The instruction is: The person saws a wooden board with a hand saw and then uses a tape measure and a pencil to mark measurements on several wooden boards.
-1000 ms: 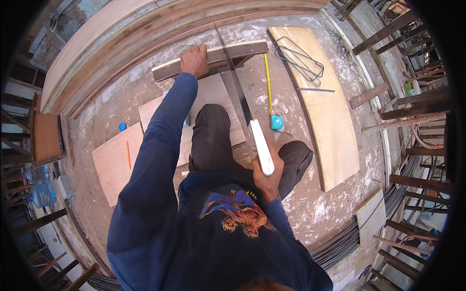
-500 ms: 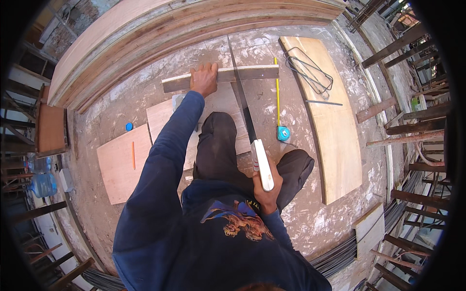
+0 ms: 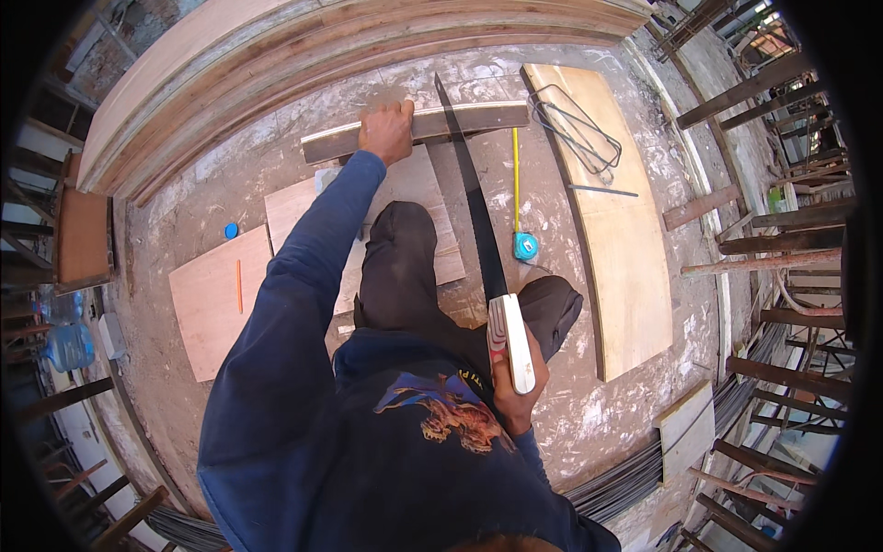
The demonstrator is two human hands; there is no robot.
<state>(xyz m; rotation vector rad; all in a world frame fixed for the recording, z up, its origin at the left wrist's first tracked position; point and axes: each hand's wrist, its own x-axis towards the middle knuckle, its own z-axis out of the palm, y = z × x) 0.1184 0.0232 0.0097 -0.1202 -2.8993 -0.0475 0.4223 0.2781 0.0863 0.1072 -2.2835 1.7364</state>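
Sawing progress: the saw (image 3: 481, 221) lies across the wooden strip (image 3: 497, 117), which looks to be in one piece, so the cut seems unfinished; the blade hides how deep it goes.
Strip's place: above the floor, ahead of the person, running left to right; its left part is under the left hand, its right end beyond the blade, well apart from the right hand.
Left hand (image 3: 386, 132): clasped over the strip, left of the blade.
Right hand (image 3: 521, 386): wrapped around the saw's white handle, close to the body, blade pointing away.
Tape measure (image 3: 525, 246): blue, on the floor right of the saw, its yellow tape drawn out towards the strip's right end.
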